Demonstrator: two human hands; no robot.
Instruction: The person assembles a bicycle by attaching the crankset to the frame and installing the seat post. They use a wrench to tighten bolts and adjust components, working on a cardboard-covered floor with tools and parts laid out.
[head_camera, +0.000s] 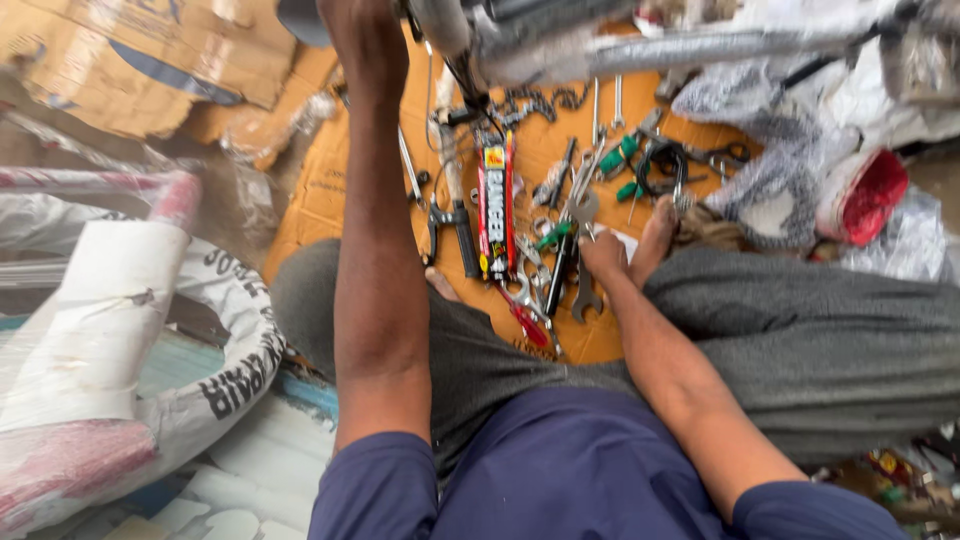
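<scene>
I sit on the ground over a spread of hand tools on an orange-brown cardboard sheet (325, 190). My right hand (603, 252) reaches down into the pile and closes around the middle of a double-ended steel spanner (584, 300), whose jaws show above and below my fingers. Around it lie more spanners, green-handled screwdrivers (618, 155), black-handled pliers (445, 225) and a red and yellow flat packet (494, 205). My left forearm (372, 200) stretches up to the top edge beside a grey metal bicycle part (520, 40); the hand itself is cut off by the frame.
My bare foot (655, 235) rests beside the right hand. A bicycle chain (540, 100) lies farther up the sheet. On the left stands a paper-wrapped frame and tyre (120, 330). Torn cardboard (150, 50) sits at top left, with plastic wrap and a red bag (870, 195) on the right.
</scene>
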